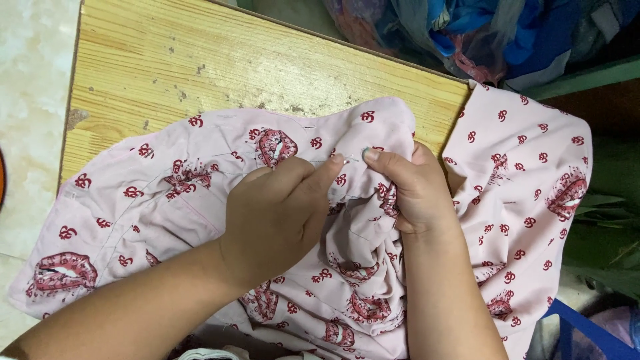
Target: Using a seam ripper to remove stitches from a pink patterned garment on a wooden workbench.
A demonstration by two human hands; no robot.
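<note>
Fingers of the left hand (277, 217) are curled shut w/ thumb and forefinger tips pinched on a fold of the pink printed fabric (167, 200); fingers of the right hand (410, 190) are likewise clamped, bunching the same cloth in the fist, thumb tip laid over the top edge. The two pinch points sit nearly touching, approx. at the middle of the frame, so both hands are equally near the working spot; neither has to travel.

Near edge: both forearms come in from the bottom, left from lower left, right almost straight up. Cloth lies gathered in folds between and under the wrists.

Middle: the pinched fold runs roughly left-right, along a faint stitched seam line that continues out to the left from the left fingertips. Whether a needle or thread is held can't be told; too small.

Farther: fabric spreads flat to the left over the wooden table (233, 60) and hangs off its right edge. Beyond the table, top right, a heap of blue and mixed clothes (480, 30). Pale tiled floor (30, 80) at left.
</note>
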